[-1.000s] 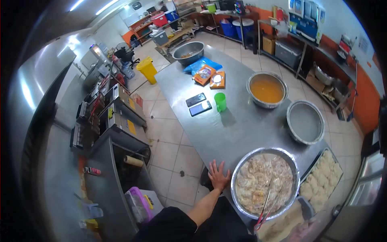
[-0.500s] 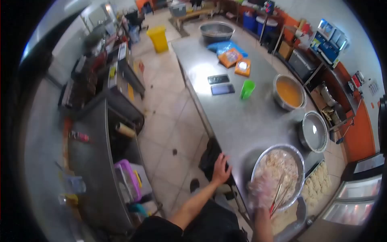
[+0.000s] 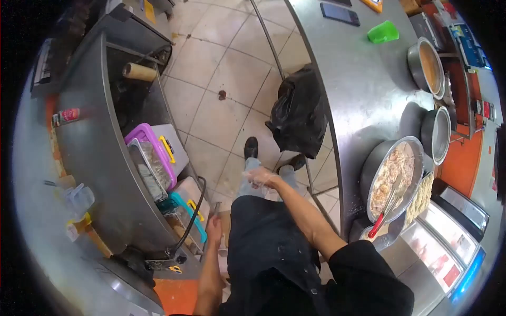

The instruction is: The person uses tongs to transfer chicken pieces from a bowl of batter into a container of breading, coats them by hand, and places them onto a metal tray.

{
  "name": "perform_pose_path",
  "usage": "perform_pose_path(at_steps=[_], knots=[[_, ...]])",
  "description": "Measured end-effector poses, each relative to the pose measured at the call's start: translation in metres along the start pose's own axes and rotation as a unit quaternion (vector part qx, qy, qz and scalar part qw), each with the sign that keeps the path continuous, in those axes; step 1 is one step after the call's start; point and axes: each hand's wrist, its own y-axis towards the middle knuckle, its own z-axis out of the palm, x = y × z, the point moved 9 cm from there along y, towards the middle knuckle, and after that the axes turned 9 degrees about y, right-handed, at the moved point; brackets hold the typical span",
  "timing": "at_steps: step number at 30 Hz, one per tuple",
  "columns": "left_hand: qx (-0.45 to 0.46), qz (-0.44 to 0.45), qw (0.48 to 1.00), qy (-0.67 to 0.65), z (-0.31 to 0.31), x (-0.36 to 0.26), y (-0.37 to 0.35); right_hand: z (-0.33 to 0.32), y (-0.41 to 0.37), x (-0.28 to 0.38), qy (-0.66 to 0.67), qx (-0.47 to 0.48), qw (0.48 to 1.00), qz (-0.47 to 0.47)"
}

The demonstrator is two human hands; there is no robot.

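My right hand (image 3: 262,178), in what looks like a clear plastic glove, hangs over the floor in front of my apron. Its fingers point left, loosely bent and apart, with nothing visible in them. Low beside the left-hand counter, my left hand (image 3: 214,229) has its fingers closed around a small greyish thing I cannot make out. Close to it is a clear container with a teal rim (image 3: 196,224). On the steel table, a large metal bowl (image 3: 367,181) holds a pale, reddish chopped mixture. Tongs with red handles (image 3: 377,225) rest in that bowl.
A purple-rimmed container (image 3: 153,139) and a roll (image 3: 139,71) sit in the left counter's shelf. A black bag (image 3: 299,113) hangs by the steel table (image 3: 352,105). Farther along are another metal bowl (image 3: 436,136), a bowl of orange liquid (image 3: 432,68), a green cup (image 3: 383,32) and a phone (image 3: 340,14).
My view has tilted down and left. My right hand has left the large bowl and moved over the floor. My left hand has gone from the table edge to the left counter.
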Motion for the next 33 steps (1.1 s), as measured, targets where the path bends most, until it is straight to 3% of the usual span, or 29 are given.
perform_pose_path(at_steps=[2,4,6,10,13,14,17,18,20,22,25,28,31,33], knots=[[0.033,-0.029,0.999,0.023,0.01,0.06,-0.026,0.004,0.022,-0.04,0.158,0.01,0.987,0.028],[0.076,-0.059,0.994,0.052,0.033,0.123,-0.028,-0.007,0.037,-0.059,0.18,-0.009,0.984,0.012],[0.119,-0.082,0.988,0.057,0.043,0.144,-0.042,-0.027,0.059,-0.106,0.184,-0.109,0.975,0.054],[0.167,-0.115,0.979,0.038,0.033,0.153,-0.071,-0.055,0.108,-0.121,0.227,-0.117,0.965,0.066],[0.171,-0.136,0.975,0.043,0.012,0.156,-0.069,-0.117,0.203,-0.18,0.096,-0.16,0.978,0.091],[0.17,-0.141,0.974,0.048,0.004,0.157,-0.067,-0.149,0.219,-0.187,0.054,-0.215,0.972,0.08],[0.164,-0.16,0.971,0.068,-0.025,0.154,-0.064,-0.281,0.221,-0.172,-0.045,-0.498,0.866,-0.024],[0.164,-0.166,0.969,0.078,-0.034,0.153,-0.063,-0.315,0.214,-0.163,-0.076,-0.551,0.83,-0.042],[0.164,-0.168,0.967,0.094,-0.049,0.146,-0.06,-0.32,0.241,-0.18,-0.157,-0.488,0.858,0.001],[0.168,-0.158,0.967,0.106,-0.057,0.136,-0.053,-0.332,0.263,-0.191,-0.345,-0.349,0.87,0.052],[0.183,-0.119,0.969,0.118,-0.064,0.121,-0.023,-0.341,0.175,-0.146,-0.195,-0.373,0.902,0.096],[0.201,-0.048,0.972,0.111,-0.077,0.106,0.034,-0.293,0.078,-0.081,-0.012,-0.327,0.939,0.105],[0.19,-0.031,0.972,0.138,-0.059,-0.024,0.067,-0.262,0.107,-0.135,0.102,-0.576,0.81,-0.024],[0.18,-0.005,0.975,0.133,-0.039,-0.118,0.077,-0.219,-0.028,-0.031,0.11,-0.612,0.759,-0.194]])
